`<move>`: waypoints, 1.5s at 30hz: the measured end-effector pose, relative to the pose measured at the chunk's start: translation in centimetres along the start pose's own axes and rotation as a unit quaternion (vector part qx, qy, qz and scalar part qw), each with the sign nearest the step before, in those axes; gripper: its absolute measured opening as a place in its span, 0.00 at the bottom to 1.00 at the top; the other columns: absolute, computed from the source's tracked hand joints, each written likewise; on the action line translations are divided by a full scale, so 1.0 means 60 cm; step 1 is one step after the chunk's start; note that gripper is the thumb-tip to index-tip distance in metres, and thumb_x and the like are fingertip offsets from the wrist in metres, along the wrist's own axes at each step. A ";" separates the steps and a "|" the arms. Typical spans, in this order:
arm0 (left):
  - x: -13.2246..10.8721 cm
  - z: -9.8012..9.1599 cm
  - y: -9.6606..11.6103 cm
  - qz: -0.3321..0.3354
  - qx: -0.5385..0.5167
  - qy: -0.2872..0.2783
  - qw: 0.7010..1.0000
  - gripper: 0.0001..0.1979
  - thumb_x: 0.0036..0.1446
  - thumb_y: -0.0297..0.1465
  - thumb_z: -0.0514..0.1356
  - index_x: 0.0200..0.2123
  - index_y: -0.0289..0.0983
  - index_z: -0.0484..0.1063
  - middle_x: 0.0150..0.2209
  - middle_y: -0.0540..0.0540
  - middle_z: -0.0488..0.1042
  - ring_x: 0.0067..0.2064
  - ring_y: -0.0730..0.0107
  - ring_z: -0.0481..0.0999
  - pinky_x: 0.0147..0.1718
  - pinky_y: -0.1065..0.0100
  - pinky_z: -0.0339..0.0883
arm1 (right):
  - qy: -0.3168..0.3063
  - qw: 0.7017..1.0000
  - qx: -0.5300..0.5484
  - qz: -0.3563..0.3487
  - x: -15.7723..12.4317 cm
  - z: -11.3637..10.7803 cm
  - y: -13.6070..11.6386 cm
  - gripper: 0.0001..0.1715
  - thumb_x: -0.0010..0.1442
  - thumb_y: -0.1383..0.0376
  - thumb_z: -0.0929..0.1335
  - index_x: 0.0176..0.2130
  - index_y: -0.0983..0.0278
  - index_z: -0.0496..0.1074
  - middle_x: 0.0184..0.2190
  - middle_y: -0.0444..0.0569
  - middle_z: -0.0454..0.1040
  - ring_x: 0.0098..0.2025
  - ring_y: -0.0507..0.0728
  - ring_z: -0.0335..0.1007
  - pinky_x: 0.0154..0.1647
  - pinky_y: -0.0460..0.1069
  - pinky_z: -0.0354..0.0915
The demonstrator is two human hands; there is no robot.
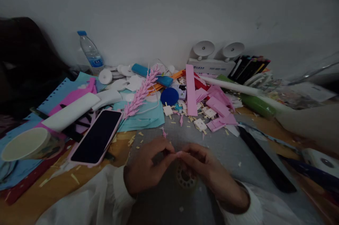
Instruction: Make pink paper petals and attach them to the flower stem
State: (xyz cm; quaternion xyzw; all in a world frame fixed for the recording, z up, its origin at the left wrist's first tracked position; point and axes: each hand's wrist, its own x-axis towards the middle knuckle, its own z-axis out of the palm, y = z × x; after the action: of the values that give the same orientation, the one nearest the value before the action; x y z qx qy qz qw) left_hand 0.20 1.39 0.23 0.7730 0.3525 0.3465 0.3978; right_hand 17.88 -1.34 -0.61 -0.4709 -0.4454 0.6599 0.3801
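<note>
My left hand point(152, 165) and my right hand point(205, 165) meet fingertip to fingertip above the grey mat point(159, 207). Both are closed in a pinch on a small pink paper piece point(179, 154), mostly hidden by the fingers and blurred. Beneath the right hand lies a round disc with a ring of holes point(186, 179). Just beyond my fingers are small twisted pink bits point(181, 120) on the mat. Farther back, a pink paper wheat ear point(141, 92) rests across teal paper sheets point(148, 124).
On the left are a phone point(96, 138), a tilted paper cup point(31, 145) and a water bottle point(91, 52). Pink strips point(191, 90), a blue disc point(169, 96) and paper scraps crowd the back. A long black object point(265, 159) lies at right, near a twin-headed lamp point(203, 49).
</note>
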 end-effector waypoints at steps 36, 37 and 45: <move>0.002 0.001 -0.002 -0.048 -0.089 -0.062 0.993 0.11 0.60 0.32 0.57 0.29 0.34 0.74 0.28 0.47 0.74 0.32 0.69 0.72 0.33 0.70 0.63 | 0.009 0.909 -0.269 -0.318 -0.013 -0.014 0.004 0.16 0.58 0.76 0.64 0.44 0.59 0.65 0.39 0.46 0.67 0.41 0.54 0.67 0.42 0.48 0.64; 0.001 0.002 -0.001 -0.032 -0.078 -0.051 0.995 0.11 0.60 0.32 0.58 0.28 0.34 0.74 0.27 0.48 0.73 0.31 0.70 0.71 0.32 0.70 0.63 | 0.011 0.922 -0.256 -0.289 -0.014 -0.013 0.002 0.17 0.58 0.73 0.66 0.46 0.60 0.63 0.40 0.47 0.67 0.41 0.54 0.67 0.42 0.48 0.65; -0.001 0.004 -0.003 0.038 -0.013 -0.018 0.999 0.10 0.61 0.29 0.57 0.28 0.35 0.72 0.28 0.49 0.71 0.33 0.71 0.70 0.35 0.70 0.62 | 0.051 0.930 -0.292 -0.219 -0.013 -0.010 0.002 0.12 0.65 0.63 0.63 0.30 0.63 0.67 0.24 0.42 0.67 0.27 0.51 0.64 0.27 0.45 0.60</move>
State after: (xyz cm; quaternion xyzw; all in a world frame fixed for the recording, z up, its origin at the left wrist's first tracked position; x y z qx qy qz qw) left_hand 0.30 1.33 -0.03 0.7867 0.3111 0.3523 0.4002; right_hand 18.65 -1.95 -0.61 -0.4845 -0.6907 0.3760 0.3832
